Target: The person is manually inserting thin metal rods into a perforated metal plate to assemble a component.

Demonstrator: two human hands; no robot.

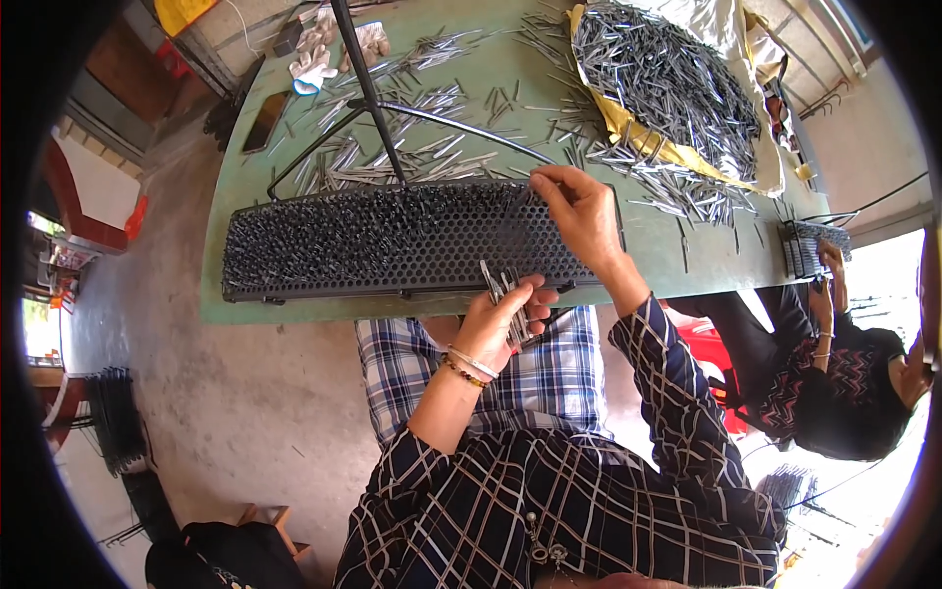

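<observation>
In front of me, at the table's near edge, lies a long black perforated rack point(549, 250). Short dark metal strips point(324, 231) stand packed in its left and middle holes; bare holes show toward the right. A bunch of thin metal strips point(502, 290) is gripped in my left hand point(491, 319), by the rack's front edge. Over the rack's right end, my right hand point(584, 216) is closed, thumb against forefinger, at the far rim. Whatever sits in that pinch is too thin and blurred to make out.
Loose strips point(432, 108) lie scattered over the green table point(510, 59). A yellow-edged sack point(667, 79) heaped with strips is at the far right. A black metal stand point(373, 88) rises behind the rack. Gloves point(312, 69) and a phone point(265, 123) lie far left. Another person point(834, 373) works at right.
</observation>
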